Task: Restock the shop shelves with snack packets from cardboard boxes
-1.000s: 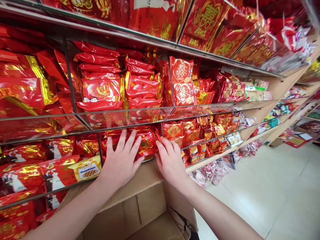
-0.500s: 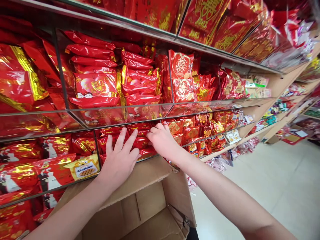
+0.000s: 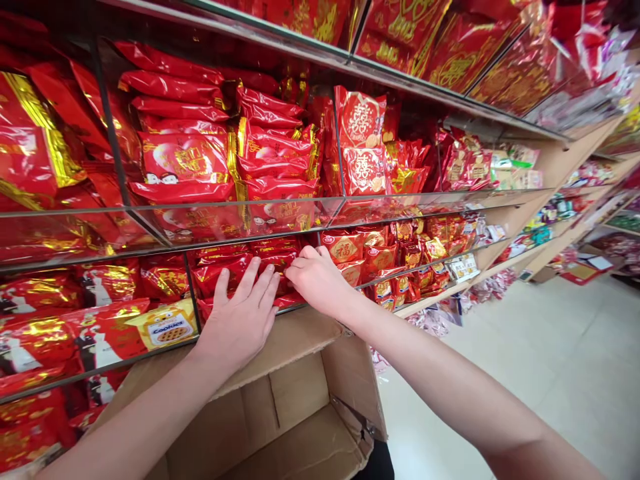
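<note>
Red snack packets lie stacked in a lower shelf compartment, partly covered by my hands. My left hand rests against the front of these packets, palm down, its fingers stretched out and apart. To its right, my right hand is at the same compartment with its fingers curled in at the packets' right side. Its fingertips are hidden, so what they pinch does not show. Below both hands an open cardboard box stands against the shelf, its bare inner walls and bottom showing.
A yellow cookie packet sits in the compartment to the left. Larger red packets fill the shelf above, behind a clear front strip. Small red and gold packets lie to the right. Pale floor runs along the right.
My left fingers have come closer together and lie flatter on the packets. My right hand has shifted slightly left. The view has moved a little.
</note>
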Available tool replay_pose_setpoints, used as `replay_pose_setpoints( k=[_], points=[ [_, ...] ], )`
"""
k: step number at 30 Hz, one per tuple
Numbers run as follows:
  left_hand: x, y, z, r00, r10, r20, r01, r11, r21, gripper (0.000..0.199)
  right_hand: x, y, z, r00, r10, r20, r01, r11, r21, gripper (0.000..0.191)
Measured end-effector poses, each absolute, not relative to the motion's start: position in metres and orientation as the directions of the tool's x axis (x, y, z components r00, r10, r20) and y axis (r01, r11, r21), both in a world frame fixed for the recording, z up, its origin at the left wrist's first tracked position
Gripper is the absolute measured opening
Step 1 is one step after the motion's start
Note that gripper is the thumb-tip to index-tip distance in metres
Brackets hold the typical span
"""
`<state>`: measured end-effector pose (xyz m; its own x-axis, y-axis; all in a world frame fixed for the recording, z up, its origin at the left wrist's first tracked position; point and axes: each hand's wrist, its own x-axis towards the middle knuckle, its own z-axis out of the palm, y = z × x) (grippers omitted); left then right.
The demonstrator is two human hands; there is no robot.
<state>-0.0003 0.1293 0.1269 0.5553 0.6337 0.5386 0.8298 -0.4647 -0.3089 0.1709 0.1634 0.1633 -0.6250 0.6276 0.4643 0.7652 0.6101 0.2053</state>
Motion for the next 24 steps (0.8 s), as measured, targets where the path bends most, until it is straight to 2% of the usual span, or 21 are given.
replay_pose_setpoints(
  k=[3,4,7,9,13,17,21,24],
  points=[
    [0.0,0.129,0.131,0.552,0.678,0.485,0.834,-0.451,-0.317,0.049,0.172,0.158,0.163,-0.582,0.67,0.46,0.792,0.594,0.137,0.016],
    [-0.001,0.129,0.133,0.555,0.689,0.467,0.832,-0.454,-0.319,0.05,0.173,0.156,0.164,-0.578,0.671,0.464,0.789,0.605,0.108,0.021],
    [-0.005,0.125,0.136,0.573,0.695,0.434,0.819,-0.471,-0.328,0.059,0.181,0.151,0.164,-0.607,0.644,0.466,0.745,0.665,0.05,0.054],
    [-0.008,0.122,0.136,0.562,0.684,0.465,0.827,-0.453,-0.333,0.066,0.185,0.148,0.163,-0.631,0.63,0.452,0.727,0.684,0.061,0.064],
    [-0.01,0.123,0.134,0.509,0.671,0.54,0.861,-0.384,-0.334,0.056,0.187,0.149,0.158,-0.632,0.631,0.451,0.744,0.657,0.124,0.052],
    [-0.009,0.128,0.132,0.507,0.679,0.53,0.861,-0.377,-0.341,0.049,0.185,0.156,0.157,-0.621,0.63,0.467,0.753,0.645,0.132,0.037],
    [-0.012,0.125,0.131,0.47,0.682,0.56,0.882,-0.354,-0.309,0.056,0.186,0.159,0.158,-0.624,0.633,0.458,0.757,0.636,0.151,0.032],
    [-0.017,0.122,0.13,0.414,0.694,0.59,0.91,-0.304,-0.281,0.064,0.186,0.155,0.156,-0.617,0.622,0.482,0.76,0.629,0.161,0.039]
  ],
)
